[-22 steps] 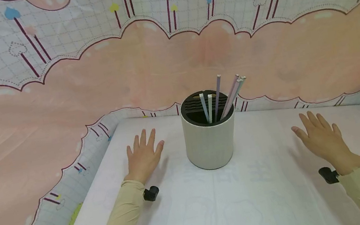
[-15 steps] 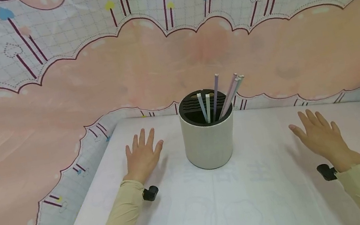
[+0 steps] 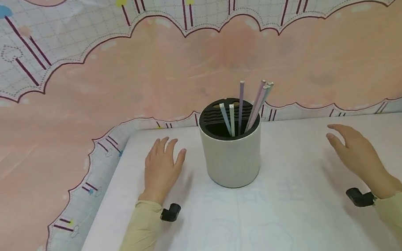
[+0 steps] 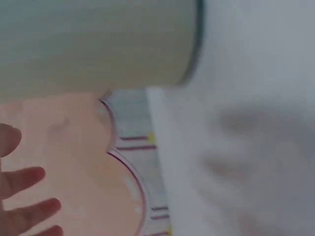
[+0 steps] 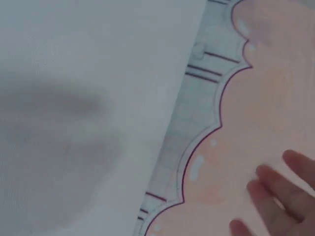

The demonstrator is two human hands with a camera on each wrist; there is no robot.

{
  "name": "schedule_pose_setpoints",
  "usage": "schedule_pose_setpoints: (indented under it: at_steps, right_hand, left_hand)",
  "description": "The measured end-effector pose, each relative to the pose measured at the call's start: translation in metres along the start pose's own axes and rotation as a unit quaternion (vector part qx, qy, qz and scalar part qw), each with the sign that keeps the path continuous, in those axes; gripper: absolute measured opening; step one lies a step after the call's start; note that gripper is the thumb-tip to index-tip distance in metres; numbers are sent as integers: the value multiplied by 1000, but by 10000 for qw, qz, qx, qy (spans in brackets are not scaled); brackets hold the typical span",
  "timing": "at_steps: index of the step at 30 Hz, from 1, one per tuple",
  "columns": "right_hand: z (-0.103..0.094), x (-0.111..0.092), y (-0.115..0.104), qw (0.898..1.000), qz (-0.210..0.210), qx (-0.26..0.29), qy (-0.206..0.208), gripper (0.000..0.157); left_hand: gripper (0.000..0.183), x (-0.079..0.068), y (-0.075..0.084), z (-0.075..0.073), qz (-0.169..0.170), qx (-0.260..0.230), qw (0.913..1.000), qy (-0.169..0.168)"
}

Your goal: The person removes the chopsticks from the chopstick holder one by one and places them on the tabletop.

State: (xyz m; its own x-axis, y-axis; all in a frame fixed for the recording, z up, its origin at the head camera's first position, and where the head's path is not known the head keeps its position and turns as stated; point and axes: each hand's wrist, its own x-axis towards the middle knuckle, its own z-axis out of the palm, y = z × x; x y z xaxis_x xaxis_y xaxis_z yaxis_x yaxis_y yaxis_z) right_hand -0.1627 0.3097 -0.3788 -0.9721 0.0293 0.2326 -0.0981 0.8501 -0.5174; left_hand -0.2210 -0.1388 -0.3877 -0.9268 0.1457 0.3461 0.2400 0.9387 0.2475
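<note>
A pale, round pen holder (image 3: 234, 162) with a black slotted top stands upright between my hands. Several thin pastel sticks (image 3: 259, 104) lean in its front opening, their tips above the rim. My left hand (image 3: 161, 168) is just left of the holder, fingers loosely bent and spread, holding nothing. Farther off to the right, my right hand (image 3: 360, 155) hovers turned on its side, its thumb apart from the fingers and nothing in its grasp. In the left wrist view the holder's side (image 4: 98, 44) fills the top left, apart from the left fingers (image 4: 32, 214).
A white covered table (image 3: 236, 236) lies under everything, with its back edge just behind the holder. A pink and white patterned cloth (image 3: 117, 86) hangs behind and to the left. Small black wrist cameras (image 3: 170, 213) sit on both wrists.
Both hands were flat with fingers spread; now the fingers bend. The right hand has rolled onto its side and the left has turned slightly toward the holder. The holder stays put.
</note>
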Motion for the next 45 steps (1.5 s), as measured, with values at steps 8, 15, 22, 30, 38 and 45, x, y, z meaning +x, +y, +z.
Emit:
schedule_pose_setpoints:
  at_steps: [8,15,22,30,38,45]
  right_hand:
    - [35,9,-45,9777,-279,1347,1590,33]
    - [58,23,-96,9438,-635,2479,2090,29]
    - [62,25,-146,9042,-700,3616,2164,38]
    - [83,34,-154,9106,-578,3358,2339,42]
    - [87,29,-160,9333,-506,2679,2336,41]
    - [86,28,-165,9336,-799,2439,2499,27]
  left_hand:
    - [34,5,43,-23,647,-2089,9690,1147]
    - [65,9,70,-28,912,-3094,9461,-276]
    - [75,12,81,-32,691,-3341,9356,-914]
    - [71,9,91,-34,456,-3464,9310,-1058]
    - [63,6,101,-16,606,-3007,9503,-521]
    - [58,5,104,-11,459,-2771,9594,-243]
